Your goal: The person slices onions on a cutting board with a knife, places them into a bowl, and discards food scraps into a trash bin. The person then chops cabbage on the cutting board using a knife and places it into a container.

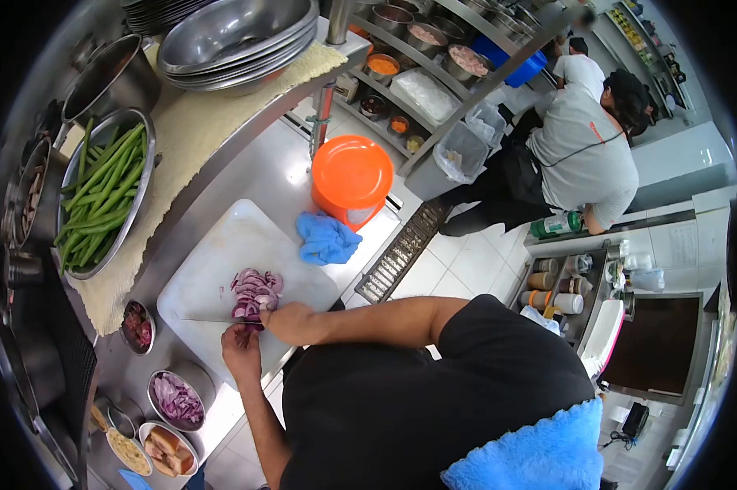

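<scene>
On the white cutting board (209, 273), a pile of sliced red onion (254, 286) lies near the edge closest to me. My right hand (291, 323) is closed at the end of a knife (205, 319), its handle mostly hidden in the fingers. The thin blade points left across the board, below the slices. My left hand (242, 349) is on the other side of the blade, with fingers bent around a piece of red onion, partly hidden. Beside the board are a blue cloth (327, 238) and an orange-lidded container (352, 175).
Metal bowls hold red onion (178, 400) and dark red pieces (139, 327). Green beans (103, 192) fill a tray on the raised shelf (180, 139), beside stacked steel bowls (238, 41). A co-worker (585, 143) bends over near a floor drain (401, 249).
</scene>
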A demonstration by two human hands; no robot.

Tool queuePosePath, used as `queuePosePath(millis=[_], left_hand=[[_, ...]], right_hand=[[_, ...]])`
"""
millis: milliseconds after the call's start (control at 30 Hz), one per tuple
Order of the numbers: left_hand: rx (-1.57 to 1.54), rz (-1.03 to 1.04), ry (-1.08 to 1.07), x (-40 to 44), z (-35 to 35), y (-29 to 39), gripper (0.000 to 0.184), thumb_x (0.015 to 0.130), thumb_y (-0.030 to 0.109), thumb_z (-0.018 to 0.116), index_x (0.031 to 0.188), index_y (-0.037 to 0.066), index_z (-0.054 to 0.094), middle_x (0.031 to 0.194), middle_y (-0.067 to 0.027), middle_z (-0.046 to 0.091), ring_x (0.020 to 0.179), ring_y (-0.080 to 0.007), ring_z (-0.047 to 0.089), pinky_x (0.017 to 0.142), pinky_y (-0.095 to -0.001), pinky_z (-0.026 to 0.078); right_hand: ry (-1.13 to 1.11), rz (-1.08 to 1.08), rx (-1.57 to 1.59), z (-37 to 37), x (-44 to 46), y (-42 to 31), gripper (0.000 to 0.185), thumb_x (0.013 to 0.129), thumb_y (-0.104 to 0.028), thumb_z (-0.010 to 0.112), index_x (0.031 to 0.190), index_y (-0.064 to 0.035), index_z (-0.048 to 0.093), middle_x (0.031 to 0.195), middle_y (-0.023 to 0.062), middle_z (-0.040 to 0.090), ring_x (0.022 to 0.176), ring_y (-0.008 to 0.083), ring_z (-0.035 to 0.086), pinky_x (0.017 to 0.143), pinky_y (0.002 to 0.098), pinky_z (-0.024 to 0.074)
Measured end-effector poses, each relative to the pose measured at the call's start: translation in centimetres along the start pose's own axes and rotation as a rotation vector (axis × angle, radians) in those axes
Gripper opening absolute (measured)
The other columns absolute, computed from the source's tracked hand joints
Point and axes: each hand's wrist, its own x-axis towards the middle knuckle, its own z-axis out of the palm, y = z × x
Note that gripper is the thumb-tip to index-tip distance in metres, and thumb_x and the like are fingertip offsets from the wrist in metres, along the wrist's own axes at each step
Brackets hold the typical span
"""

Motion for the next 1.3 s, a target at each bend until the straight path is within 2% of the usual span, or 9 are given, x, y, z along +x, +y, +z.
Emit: queuePosePath(millis=[100, 200, 267, 367, 433, 600, 667, 967, 1300], left_hand=[[-0.008, -0.001, 0.010, 0.3, 0.2, -0.5, 0.030, 0.086, -0.003, 0.078, 0.112, -0.002, 0.062, 0.112, -0.0132, 0.064, 0.096, -0.0230, 0.074, 0.086, -0.0348, 0.061], [0.046, 0.024, 0.023, 0.0, -0.1, -3.2, 0.030, 0.086, -0.002, 0.078, 0.111, -0.001, 0.062, 0.107, -0.0128, 0.066, 0.094, -0.0216, 0.074, 0.083, -0.0338, 0.060], [-0.026, -0.039, 0.009, 0.1, 0.4, -2.2, 0.029, 0.087, -0.003, 0.077, 0.110, -0.001, 0.061, 0.100, -0.0122, 0.069, 0.092, -0.0202, 0.073, 0.080, -0.0322, 0.058], [-0.092, -0.081, 0.009, -0.4, 0.2, 0.3, 0.028, 0.087, -0.003, 0.077, 0.111, -0.002, 0.061, 0.100, -0.0119, 0.071, 0.092, -0.0200, 0.073, 0.081, -0.0319, 0.057], [-0.048, -0.048, 0.017, -0.2, 0.1, -0.6, 0.029, 0.088, -0.004, 0.076, 0.112, -0.001, 0.060, 0.098, -0.0109, 0.071, 0.089, -0.0186, 0.072, 0.080, -0.0314, 0.057], [-0.091, 0.024, 0.035, -0.2, 0.3, -1.7, 0.029, 0.088, 0.001, 0.078, 0.111, 0.001, 0.060, 0.093, -0.0087, 0.071, 0.083, -0.0171, 0.072, 0.075, -0.0321, 0.056], [-0.097, -0.035, 0.010, -0.5, 0.0, -0.7, 0.027, 0.088, -0.003, 0.077, 0.110, 0.000, 0.060, 0.093, -0.0083, 0.070, 0.084, -0.0163, 0.071, 0.076, -0.0308, 0.056], [-0.142, -0.066, 0.006, -0.6, 0.0, -1.0, 0.024, 0.090, -0.004, 0.075, 0.108, 0.000, 0.060, 0.092, -0.0067, 0.070, 0.085, -0.0151, 0.071, 0.077, -0.0296, 0.056], [-0.136, -0.010, 0.041, -0.8, 0.2, -1.5, 0.024, 0.090, -0.004, 0.075, 0.106, 0.001, 0.059, 0.090, -0.0054, 0.069, 0.083, -0.0142, 0.070, 0.077, -0.0289, 0.056]], right_hand=[[0.030, -0.055, -0.116, -1.2, -0.3, -1.0, 0.026, 0.094, -0.012, 0.057, 0.115, 0.0016, 0.062, 0.095, 0.0199, 0.076, 0.085, 0.0371, 0.077, 0.069, 0.0496, 0.0596], [0.102, -0.052, -0.097, -0.4, -0.4, -1.6, 0.025, 0.094, -0.013, 0.057, 0.115, 0.0012, 0.062, 0.093, 0.0207, 0.076, 0.085, 0.0377, 0.076, 0.069, 0.0494, 0.0594], [0.071, -0.020, -0.067, -0.5, -0.9, -1.1, 0.024, 0.096, -0.013, 0.054, 0.115, 0.0008, 0.060, 0.091, 0.0222, 0.075, 0.082, 0.0404, 0.075, 0.067, 0.0522, 0.0588], [0.045, 0.005, -0.014, 1.1, -0.1, -0.3, 0.024, 0.098, -0.013, 0.052, 0.115, 0.0014, 0.060, 0.092, 0.0242, 0.074, 0.082, 0.0426, 0.075, 0.067, 0.0541, 0.0586], [0.053, -0.020, -0.024, 0.8, 0.2, -0.1, 0.024, 0.098, -0.013, 0.052, 0.115, 0.0018, 0.059, 0.093, 0.0249, 0.074, 0.083, 0.0426, 0.075, 0.068, 0.0541, 0.0589], [0.060, -0.058, -0.065, -0.5, 0.4, -1.2, 0.029, 0.094, -0.014, 0.058, 0.118, 0.0018, 0.061, 0.094, 0.0241, 0.075, 0.085, 0.0400, 0.076, 0.071, 0.0520, 0.0593], [0.053, -0.044, -0.076, -1.0, -0.2, -2.2, 0.033, 0.091, -0.013, 0.062, 0.120, 0.0024, 0.061, 0.096, 0.0246, 0.075, 0.086, 0.0396, 0.076, 0.073, 0.0513, 0.0592], [0.053, -0.014, 0.074, 2.2, 1.5, -0.4, 0.029, 0.095, -0.014, 0.056, 0.119, 0.0015, 0.061, 0.097, 0.0248, 0.074, 0.087, 0.0423, 0.075, 0.073, 0.0542, 0.0582], [-0.012, -0.037, -0.008, -0.9, -0.6, -2.2, 0.029, 0.100, -0.014, 0.050, 0.121, 0.0029, 0.059, 0.098, 0.0245, 0.073, 0.089, 0.0423, 0.074, 0.073, 0.0535, 0.0581]])
